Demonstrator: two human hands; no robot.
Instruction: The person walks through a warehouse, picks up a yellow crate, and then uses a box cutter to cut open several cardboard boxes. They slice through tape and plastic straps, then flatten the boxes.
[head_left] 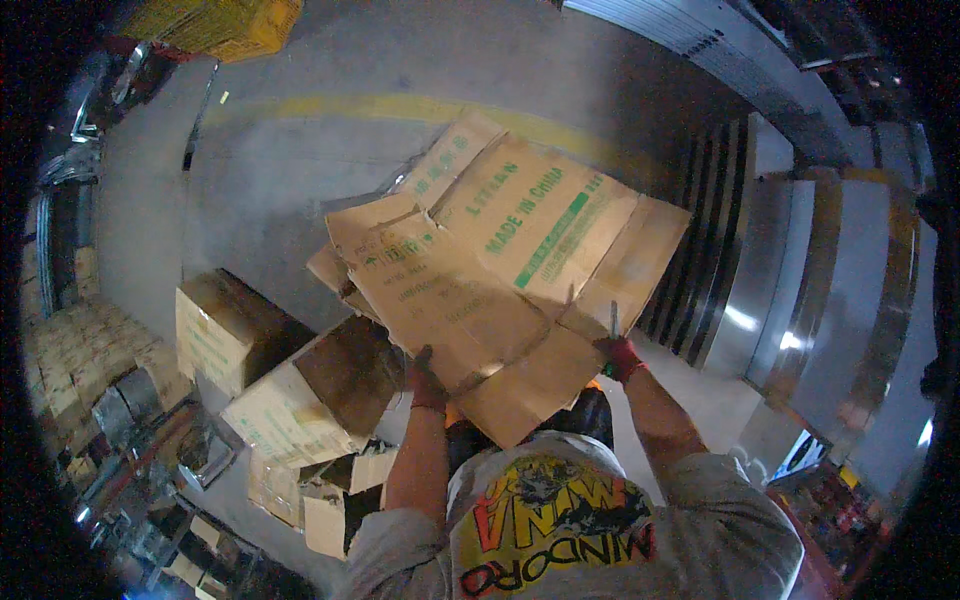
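Note:
A large brown cardboard box [545,215], partly flattened and with green print, is held up in front of my body. Its flaps hang loose, and one long panel [440,285] folds toward me. My left hand [427,382], in a dark glove, is closed on the near left edge of the cardboard. On the near right edge my right hand [620,360], in a red and dark glove, is closed as well. A thin dark shape stands up from the right hand against the cardboard; what it is I cannot make out. Both hands' fingers are partly hidden.
Two open cartons [320,390] [235,330] stand on the floor at my left, with smaller torn boxes [345,490] nearer. Stacked cartons [85,350] line the far left. A yellow crate [240,30] is at the top left. Long metal panels [780,270] fill the right side.

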